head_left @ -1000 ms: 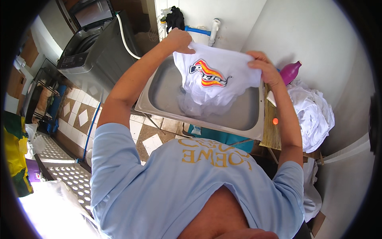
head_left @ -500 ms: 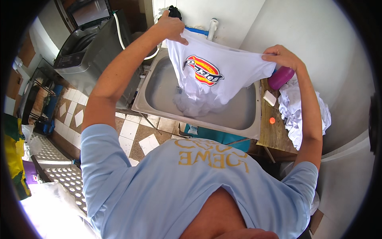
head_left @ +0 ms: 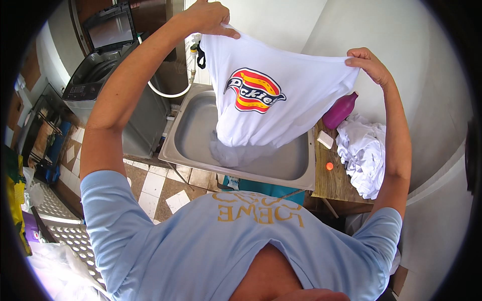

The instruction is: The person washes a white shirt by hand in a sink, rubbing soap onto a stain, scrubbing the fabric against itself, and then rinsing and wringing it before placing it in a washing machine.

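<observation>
A wet white T-shirt point(head_left: 296, 83) with a red, yellow and black printed logo hangs stretched between my two hands. My left hand point(head_left: 208, 19) pinches its upper left corner, high at the top of the view. At the upper right corner, my right hand point(head_left: 369, 65) is closed on the fabric. The shirt's lower part trails into greyish water in a metal sink point(head_left: 173, 143), where the submerged cloth looks bunched and blurred.
On the wooden board point(head_left: 329, 183) right of the sink lie a white soap bar point(head_left: 325, 139), an orange cap point(head_left: 329, 166), a purple bottle point(head_left: 340, 111) and a heap of white clothes point(head_left: 362, 155). A top-loading washing machine point(head_left: 85, 90) stands open at left, near a white hose point(head_left: 168, 95).
Both hands have risen, lifting more of the T-shirt out of the water and spreading it wider. The view has shifted slightly, showing the sink lower and further left.
</observation>
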Demonstrator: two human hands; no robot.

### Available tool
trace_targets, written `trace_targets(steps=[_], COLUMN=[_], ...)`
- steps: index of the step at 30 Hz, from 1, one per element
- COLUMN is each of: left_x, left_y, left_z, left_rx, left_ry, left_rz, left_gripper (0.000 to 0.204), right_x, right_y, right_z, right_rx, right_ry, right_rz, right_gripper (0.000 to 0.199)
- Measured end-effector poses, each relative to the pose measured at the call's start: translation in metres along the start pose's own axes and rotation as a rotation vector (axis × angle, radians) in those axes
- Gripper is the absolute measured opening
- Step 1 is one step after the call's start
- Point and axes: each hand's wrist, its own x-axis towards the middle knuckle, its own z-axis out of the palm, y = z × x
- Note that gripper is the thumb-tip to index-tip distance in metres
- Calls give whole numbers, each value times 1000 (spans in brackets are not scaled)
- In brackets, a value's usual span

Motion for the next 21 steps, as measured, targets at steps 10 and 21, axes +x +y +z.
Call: trace_targets(steps=[10, 21], left_x=[8, 13], left_y=[-7, -5], left_z=[-32, -71], left_rx=[-17, 2], left_ry=[168, 238], left_rz=[45, 33], left_gripper=[67, 69], right_x=[-10, -19], right_y=[-16, -28], right_z=[-30, -57], right_rx=[-33, -82], right_ry=[101, 171], right_rz=[-4, -11], right_gripper=[27, 28])
